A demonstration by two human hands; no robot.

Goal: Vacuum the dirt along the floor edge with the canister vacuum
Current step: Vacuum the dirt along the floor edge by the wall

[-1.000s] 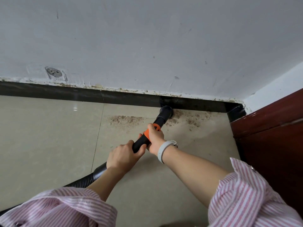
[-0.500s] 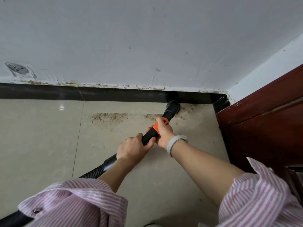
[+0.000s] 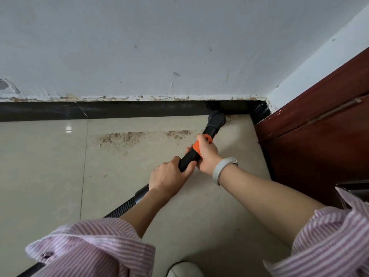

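- So, hands first: both wrapped round the vacuum wand point(image 3: 186, 159), one behind the other. Right hand point(image 3: 207, 153) is fwd, fingers curled over the orange collar point(image 3: 197, 145); left hand point(image 3: 169, 175) grips the black tube just behind, next to where the ribbed hose point(image 3: 121, 209) joins.
- Nozzle point(image 3: 216, 119) sits on the floor point(image 3: 44, 166), tucked against the black baseboard point(image 3: 119, 109) near the corner by the dark red cabinet point(image 3: 319, 140). Can't tell if it's pressed flat or slightly tipped.
- Dirt point(image 3: 123, 136): brownish gritty streak on the tile, a bit out from the baseboard, left of the nozzle; a smaller patch point(image 3: 177, 133) nearer the wand. A little grit shows beside the nozzle's right edge too.
- Handling, as a guess: wand looks like rigid plastic, prob. light, so it should steer easily w/ two hands. Hose is flexible and will drag and tug from behind the left side; the rear hand takes that pull.
- Best hold looks like what's in use: the collar gives a grippy, wider spot for aiming, rear hand on the smooth tube for push/pull. Smooth black plastic may slip if palms are sweaty.
- Nozzle mouth seems small, so narrow passes needed; most of the streak is left to do, approx. half-way at best.
- Risk: knocking the nozzle on the baseboard or cabinet; flaky paint on the wall point(image 3: 179, 47) edge above could shed more bits.
- Canister itself not in view.
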